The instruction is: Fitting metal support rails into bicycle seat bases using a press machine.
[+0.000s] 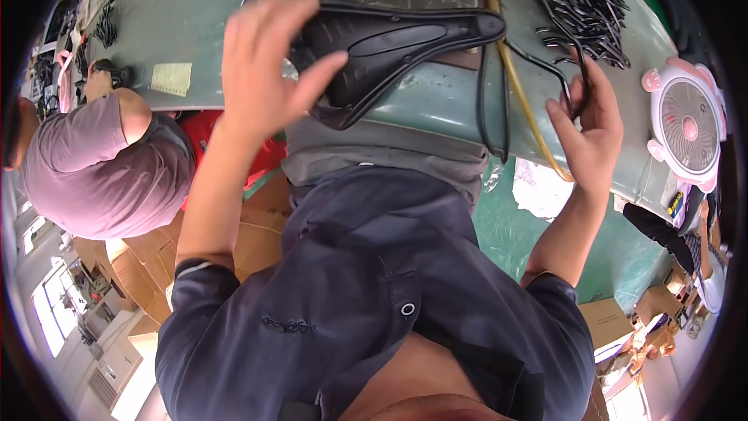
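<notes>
A black bicycle saddle point(405, 45) lies across the work surface in front of me, its narrow nose toward the right and its wide end at the left. Over the wide end is my left hand point(261, 66), slightly blurred, with fingers and thumb spread and nothing in it; whether it touches the saddle I cannot tell. At the right, the fingers of my right hand point(596, 129) are closed round a bent black saddle rail point(549, 64), whose one end reaches toward the saddle's nose. The fingers partly hide the rail.
Many similar black rails lie in a pile point(588, 4) at the far right of the green table point(199, 19). A yellow hose point(520, 101) and a black loop point(483, 109) hang over the front edge. A pink-and-white fan point(689, 126) stands right; a co-worker point(109, 164) sits left.
</notes>
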Demonstrator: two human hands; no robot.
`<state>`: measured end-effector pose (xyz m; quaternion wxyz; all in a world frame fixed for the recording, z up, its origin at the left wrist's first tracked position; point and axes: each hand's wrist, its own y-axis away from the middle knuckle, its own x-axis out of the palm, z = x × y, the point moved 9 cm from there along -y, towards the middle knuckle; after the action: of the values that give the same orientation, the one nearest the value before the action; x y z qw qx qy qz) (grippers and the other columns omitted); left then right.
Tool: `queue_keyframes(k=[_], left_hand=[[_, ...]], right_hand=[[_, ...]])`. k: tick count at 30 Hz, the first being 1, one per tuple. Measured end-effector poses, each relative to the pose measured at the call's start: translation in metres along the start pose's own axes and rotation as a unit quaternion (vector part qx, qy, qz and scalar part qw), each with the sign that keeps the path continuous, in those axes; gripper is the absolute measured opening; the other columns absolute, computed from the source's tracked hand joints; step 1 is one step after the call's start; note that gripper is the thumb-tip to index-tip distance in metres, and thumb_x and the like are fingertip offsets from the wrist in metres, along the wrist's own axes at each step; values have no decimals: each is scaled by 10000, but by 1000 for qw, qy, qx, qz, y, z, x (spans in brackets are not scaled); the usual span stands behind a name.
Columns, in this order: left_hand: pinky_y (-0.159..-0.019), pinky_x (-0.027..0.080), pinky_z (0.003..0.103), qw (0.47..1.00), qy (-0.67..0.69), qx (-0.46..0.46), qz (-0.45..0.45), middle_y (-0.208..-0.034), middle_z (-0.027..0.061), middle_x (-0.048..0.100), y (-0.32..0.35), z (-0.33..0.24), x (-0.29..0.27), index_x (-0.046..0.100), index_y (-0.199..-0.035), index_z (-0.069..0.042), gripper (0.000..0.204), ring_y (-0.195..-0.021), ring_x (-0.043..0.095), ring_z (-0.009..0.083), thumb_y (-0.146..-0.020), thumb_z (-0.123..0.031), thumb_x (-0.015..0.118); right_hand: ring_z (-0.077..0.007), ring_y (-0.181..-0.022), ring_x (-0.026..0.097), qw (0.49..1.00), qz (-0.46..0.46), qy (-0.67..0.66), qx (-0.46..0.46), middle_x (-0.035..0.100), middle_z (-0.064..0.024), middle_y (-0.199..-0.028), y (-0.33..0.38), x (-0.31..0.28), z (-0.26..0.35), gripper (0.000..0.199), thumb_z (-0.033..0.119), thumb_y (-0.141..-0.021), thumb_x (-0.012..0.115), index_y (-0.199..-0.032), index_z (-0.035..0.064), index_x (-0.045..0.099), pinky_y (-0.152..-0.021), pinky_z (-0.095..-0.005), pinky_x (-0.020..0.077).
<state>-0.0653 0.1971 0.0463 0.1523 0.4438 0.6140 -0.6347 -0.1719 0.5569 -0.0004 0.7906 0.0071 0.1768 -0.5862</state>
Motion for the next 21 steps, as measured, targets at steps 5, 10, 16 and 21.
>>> queue_keyframes(k=[5,10,16,21], left_hand=[[-974,566,393,951,252,-172,52,-1245,153,742,17,57,51,736,-1258,-7,442,-1112,715,336,-902,-220,890],[-938,566,336,922,300,-239,-53,-1190,128,776,47,58,52,753,-1226,12,238,-1074,732,232,-1087,-161,668],[-981,542,317,858,389,-314,-118,-1172,140,775,61,70,59,716,-1237,84,258,-1084,718,202,-1147,-107,568],[-956,559,320,876,351,-298,-147,-1137,145,792,61,69,55,733,-1201,87,259,-1053,738,209,-1144,-113,579]], right_hand=[[-36,-694,402,993,111,-3,-30,576,38,-962,-10,112,32,714,-58,-786,861,-1468,24,665,-650,-199,382],[-74,-650,413,970,163,91,-155,541,19,-813,-9,149,47,496,-37,-855,830,-1343,40,783,-603,-224,331],[-117,-675,521,967,118,119,-189,544,-14,-733,-11,183,55,285,-29,-960,781,-1234,31,828,-617,-265,425],[-135,-663,534,959,157,168,-164,543,-27,-726,-14,192,53,255,-26,-957,789,-1203,27,830,-606,-272,440]])
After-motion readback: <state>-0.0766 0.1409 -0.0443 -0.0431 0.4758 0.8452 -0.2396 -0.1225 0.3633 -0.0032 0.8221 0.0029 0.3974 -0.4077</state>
